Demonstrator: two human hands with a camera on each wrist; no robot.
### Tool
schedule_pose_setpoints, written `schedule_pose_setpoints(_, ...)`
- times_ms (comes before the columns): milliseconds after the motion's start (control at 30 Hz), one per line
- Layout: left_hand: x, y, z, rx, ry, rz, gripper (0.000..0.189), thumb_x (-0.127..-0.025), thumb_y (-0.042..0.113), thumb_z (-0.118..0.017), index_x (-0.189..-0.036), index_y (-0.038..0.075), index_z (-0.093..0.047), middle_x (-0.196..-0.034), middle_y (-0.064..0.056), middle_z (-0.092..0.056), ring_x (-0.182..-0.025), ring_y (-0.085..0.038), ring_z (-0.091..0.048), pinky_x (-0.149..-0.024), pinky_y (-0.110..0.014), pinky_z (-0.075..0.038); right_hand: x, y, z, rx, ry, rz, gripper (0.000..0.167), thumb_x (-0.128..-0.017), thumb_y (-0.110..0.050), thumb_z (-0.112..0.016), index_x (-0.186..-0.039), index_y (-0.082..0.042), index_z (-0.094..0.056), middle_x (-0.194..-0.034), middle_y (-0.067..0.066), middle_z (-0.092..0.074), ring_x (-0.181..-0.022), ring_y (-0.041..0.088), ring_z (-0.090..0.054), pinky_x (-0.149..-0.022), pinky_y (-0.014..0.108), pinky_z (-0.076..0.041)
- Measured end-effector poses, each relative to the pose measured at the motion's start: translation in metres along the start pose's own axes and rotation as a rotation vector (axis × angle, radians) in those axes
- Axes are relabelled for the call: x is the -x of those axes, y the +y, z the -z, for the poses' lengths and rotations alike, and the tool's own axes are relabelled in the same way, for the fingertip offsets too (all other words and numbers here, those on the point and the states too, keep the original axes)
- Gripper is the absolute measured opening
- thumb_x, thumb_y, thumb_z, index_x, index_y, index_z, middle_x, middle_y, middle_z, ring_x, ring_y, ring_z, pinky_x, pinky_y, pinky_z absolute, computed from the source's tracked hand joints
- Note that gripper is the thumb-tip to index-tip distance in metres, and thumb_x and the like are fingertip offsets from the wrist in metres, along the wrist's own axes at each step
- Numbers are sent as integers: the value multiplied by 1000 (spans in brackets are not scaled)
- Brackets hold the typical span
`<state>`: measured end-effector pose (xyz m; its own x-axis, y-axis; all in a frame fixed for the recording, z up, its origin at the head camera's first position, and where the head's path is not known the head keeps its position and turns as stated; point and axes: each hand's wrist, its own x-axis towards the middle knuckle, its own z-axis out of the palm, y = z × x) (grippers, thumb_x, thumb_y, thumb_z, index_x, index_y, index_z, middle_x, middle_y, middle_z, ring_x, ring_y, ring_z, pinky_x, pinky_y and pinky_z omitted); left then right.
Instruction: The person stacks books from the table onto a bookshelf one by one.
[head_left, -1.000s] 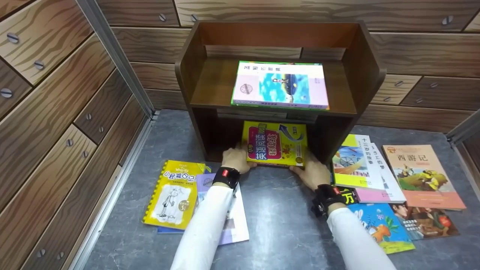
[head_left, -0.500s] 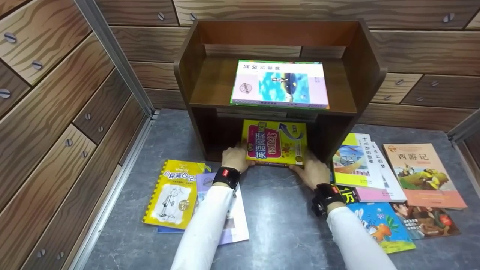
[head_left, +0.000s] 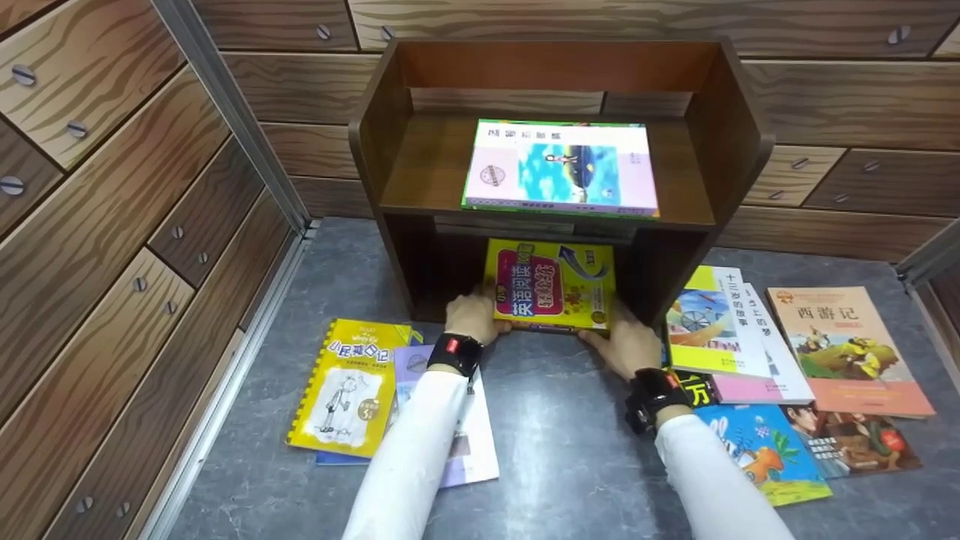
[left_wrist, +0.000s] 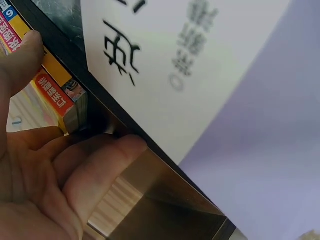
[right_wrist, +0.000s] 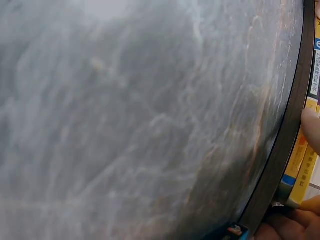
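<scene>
A yellow book (head_left: pixel 585 300) with a pink title panel lies flat in the lower compartment of the brown bookshelf (head_left: pixel 424 176). Other spines (right_wrist: pixel 297 167) show beneath it in the right wrist view, so it tops a small stack. My left hand (head_left: pixel 469 316) holds the stack's left front corner, thumb on the front spines and fingers along the side. Opposite it, my right hand (head_left: pixel 628 345) grips the right front corner, its thumb (right_wrist: pixel 312 127) against the yellow spines. The stack's back part is in shadow.
More books lie on the upper shelf, topped by a white and lilac one (head_left: pixel 562 169). On the grey surface, a yellow spiral-look book (head_left: pixel 345 390) overlaps others at left. Several books, including an orange-pink one (head_left: pixel 851 352), spread at right, beside the shelf's side panel.
</scene>
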<state>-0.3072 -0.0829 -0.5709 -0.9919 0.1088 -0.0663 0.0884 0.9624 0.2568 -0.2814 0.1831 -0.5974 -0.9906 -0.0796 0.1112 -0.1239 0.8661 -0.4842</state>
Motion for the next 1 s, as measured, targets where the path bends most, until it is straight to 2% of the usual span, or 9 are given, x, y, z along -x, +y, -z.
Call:
schedule_pose_setpoints(133, 1, -4, -1, 15, -16, -4, 102, -78, 46, -90, -157, 9, -37, -146, -16, -57, -112, -41, -66, -94, -51, -57, 1, 1, 2, -49, -54, -21, 100, -92, -40, -80, -164, -3, -23, -162, 27, -36, -124, 49, -58, -111, 64, -41)
schedule_pose_setpoints(200, 3, -6, -2, 50, -19, -10, 109, -77, 44, -92, -160, 7, -31, -155, -20, -48, -116, -43, -65, -96, -53, -56, 2, 3, 2, -75, -67, -26, 103, -91, -39, -81, -165, -3, -19, -164, 27, -32, -131, 50, -53, -115, 64, -37)
schedule_pose_setpoints(300, 8, -10, 0, 140, -37, -20, 116, -77, 40, -91, -164, 5, -23, -166, -24, -30, -124, -46, -60, -103, -56, -51, 5, 7, 3, -119, -78, -20, 106, -91, -37, -81, -165, 0, -15, -166, 28, -26, -137, 50, -48, -118, 62, -34)
schedule_pose_setpoints(400, 13, -13, 5, 276, -70, -23, 116, -80, 32, -90, -165, 4, -16, -169, -26, -18, -130, -46, -56, -111, -54, -46, 8, 11, 6, -154, -98, -12, 107, -92, -35, -79, -164, 3, -10, -168, 30, -18, -141, 51, -43, -120, 60, -31)
schedule_pose_setpoints(500, 19, -16, 11, 378, -93, -25, 114, -84, 26, -88, -165, 3, -12, -170, -27, -10, -134, -44, -53, -116, -50, -42, 13, 12, 11, -181, -127, -25, 108, -94, -34, -77, -164, 5, -5, -168, 31, -11, -146, 51, -35, -123, 58, -27)
schedule_pose_setpoints(567, 25, -18, 15, 410, -97, -19, 113, -86, 25, -86, -166, 5, -9, -172, -25, -7, -134, -43, -53, -117, -48, -42, 17, 12, 14, -198, -145, -44, 108, -95, -36, -76, -164, 5, -3, -168, 32, -9, -148, 51, -31, -123, 58, -25)
schedule_pose_setpoints(767, 48, -22, 30, 396, -70, -20, 109, -90, 29, -83, -168, 9, -9, -172, -22, -12, -124, -44, -61, -108, -50, -50, 33, 14, 24, -247, -166, -51, 106, -97, -39, -73, -163, 6, -5, -169, 31, -8, -153, 50, -19, -125, 60, -18)
schedule_pose_setpoints(867, 61, -23, 36, 380, -59, -46, 103, -91, 30, -81, -167, 8, -15, -170, -23, -20, -130, -43, -57, -112, -51, -47, 44, 13, 28, -252, -153, -21, 102, -97, -37, -74, -163, 6, -10, -169, 30, -10, -154, 49, -18, -125, 60, -18)
schedule_pose_setpoints(1000, 77, -26, 41, 334, -45, -76, 93, -92, 32, -80, -164, 5, -27, -163, -26, -33, -139, -42, -50, -115, -53, -42, 62, 7, 33, -254, -123, 23, 96, -97, -35, -75, -164, 2, -18, -168, 28, -18, -152, 49, -25, -123, 63, -23)
